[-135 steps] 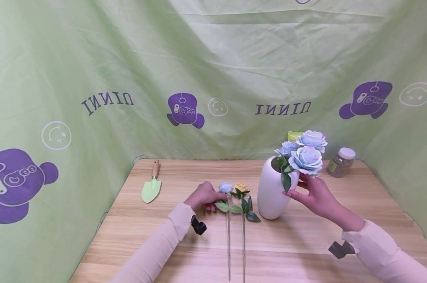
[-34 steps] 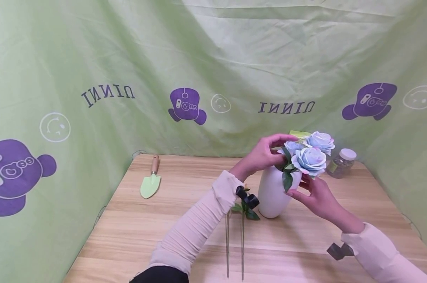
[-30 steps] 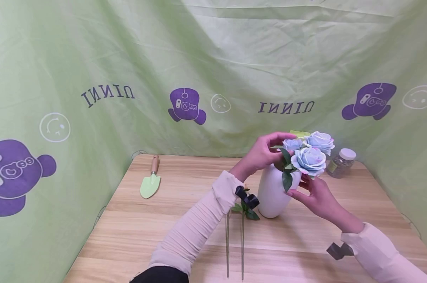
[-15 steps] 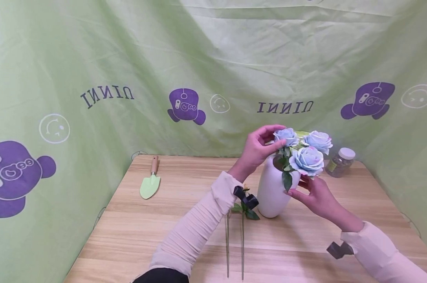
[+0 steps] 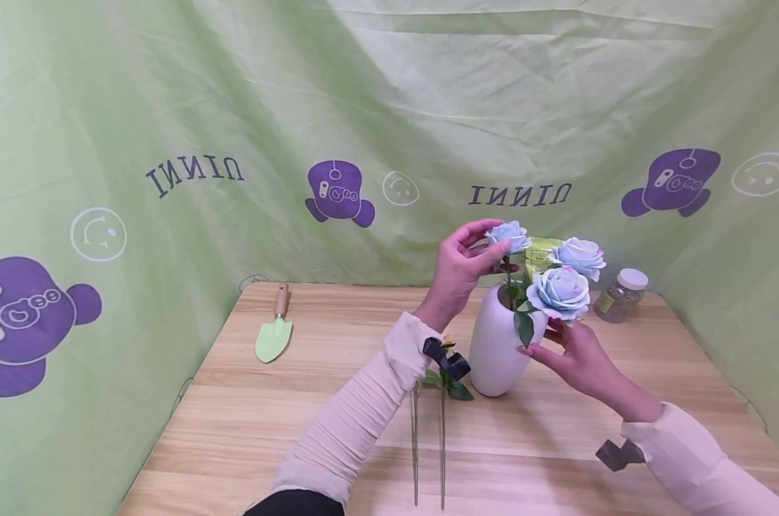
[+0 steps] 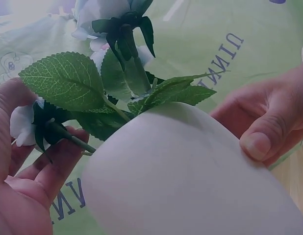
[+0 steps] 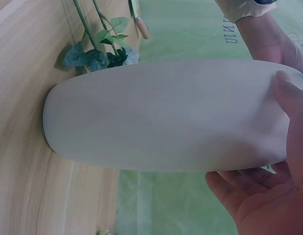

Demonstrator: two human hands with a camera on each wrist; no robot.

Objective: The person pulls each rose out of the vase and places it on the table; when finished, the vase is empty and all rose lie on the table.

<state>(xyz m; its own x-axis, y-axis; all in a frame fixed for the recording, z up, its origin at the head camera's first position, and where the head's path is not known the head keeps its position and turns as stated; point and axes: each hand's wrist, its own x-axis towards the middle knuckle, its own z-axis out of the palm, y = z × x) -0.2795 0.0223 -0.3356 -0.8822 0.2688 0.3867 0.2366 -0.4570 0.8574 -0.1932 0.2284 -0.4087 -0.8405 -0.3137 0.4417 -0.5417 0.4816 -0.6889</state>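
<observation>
A white vase [image 5: 495,351] stands on the wooden table with three pale blue roses in it. My left hand [image 5: 456,269] holds the small blue rose [image 5: 508,235] by its head, thumb in front and fingers behind. That rose's stem runs down into the vase mouth, as the left wrist view also shows. Two bigger blue roses [image 5: 560,292] lean out to the right over the rim. My right hand [image 5: 579,362] grips the vase's upper right side, its thumb [image 7: 289,93] and fingers spread round the wall in the right wrist view.
Two more flower stems [image 5: 443,444] lie left of the vase, their heads mostly hidden behind my left wrist. A trowel [image 5: 275,337] with a wooden handle lies at the left. Behind the vase are a green packet [image 5: 539,256] and a white-lidded jar [image 5: 621,297].
My left hand left the lying flowers and went up to the vase. It has since drawn the small blue rose leftward and up, apart from the others. My right hand stays on the vase.
</observation>
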